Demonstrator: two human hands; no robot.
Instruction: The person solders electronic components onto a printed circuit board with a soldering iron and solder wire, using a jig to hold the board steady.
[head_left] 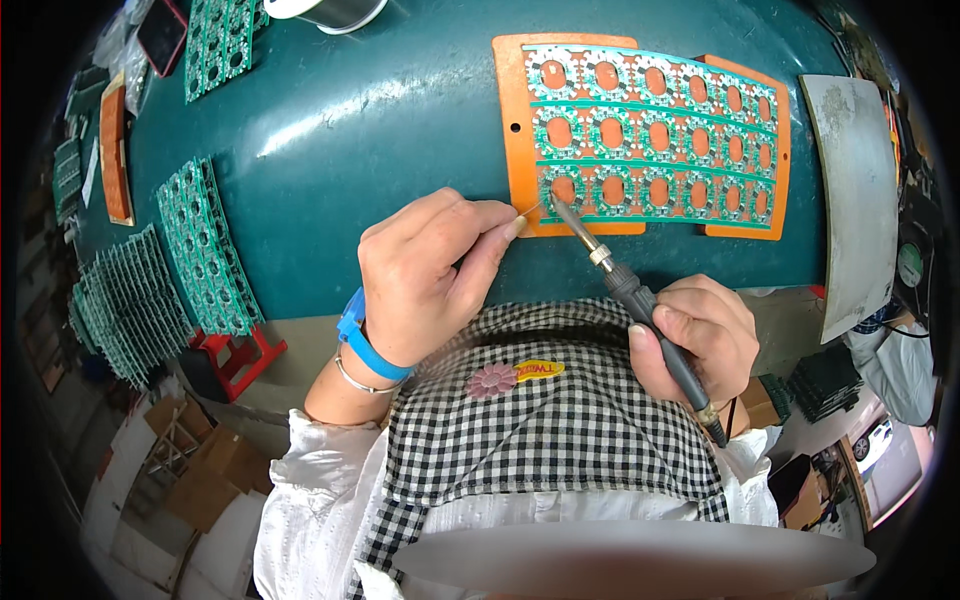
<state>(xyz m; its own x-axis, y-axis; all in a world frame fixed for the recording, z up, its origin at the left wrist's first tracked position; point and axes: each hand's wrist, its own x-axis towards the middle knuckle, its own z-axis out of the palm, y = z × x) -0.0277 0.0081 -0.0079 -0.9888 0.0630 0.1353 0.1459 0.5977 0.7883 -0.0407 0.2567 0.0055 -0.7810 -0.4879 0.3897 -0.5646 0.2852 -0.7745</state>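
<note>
My right hand [705, 338] is wrapped round a soldering iron [632, 292] with a dark handle. Its tip meets the bottom-left part of a green circuit board panel [635, 164], which bears rows of round boards with oval openings. The panel lies on an orange fixture plate [518, 130]. Left of the tip, my left hand [430, 260] is closed in a pinch on a thin solder wire [532, 209], whose end reaches toward the tip. Whether the wire touches the tip is too small to tell. A blue band and a bracelet circle my left wrist.
Another green panel [208, 245] leans at the table's left edge, beside a stack of panels [132, 300]. More panels [222, 40], a phone [162, 36] and a spool [335, 12] lie at the back. A grey board [850, 200] stands right; a red stool [240, 358] sits below left.
</note>
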